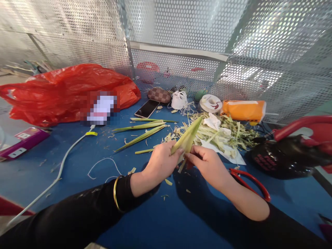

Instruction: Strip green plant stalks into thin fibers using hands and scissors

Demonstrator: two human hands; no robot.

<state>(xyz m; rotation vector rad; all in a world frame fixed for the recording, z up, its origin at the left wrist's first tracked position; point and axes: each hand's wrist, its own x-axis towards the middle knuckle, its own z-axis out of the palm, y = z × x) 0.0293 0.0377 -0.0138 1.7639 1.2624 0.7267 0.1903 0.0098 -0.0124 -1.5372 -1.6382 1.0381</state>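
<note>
At the centre of the frame, the left hand (162, 160) is gripping the lower end of a pale green leaf stalk (187, 137), with the thumb pressing along its side. The right hand (207, 163) is pinching the same stalk from the right — fingertips meeting the base just beside the left thumb. The stalk is pointing up and to the right, its tip reaching toward a heap of trimmings (225, 133) lying right of centre. Several long green strips (141, 129) are lying on the blue table (77, 162) just left of and above the hands. Red-handled scissors (250, 183) are resting beneath the right forearm, lower right of centre. A red plastic bag (64, 90) is occupying the upper left, and a phone (147, 108) is lying face up just right of it. A white cable (61, 166) is running across the lower left. An orange package (243, 110) is sitting at upper right — near a roll of tape (210, 103). A gold bangle (115, 193) is circling the left wrist.
</note>
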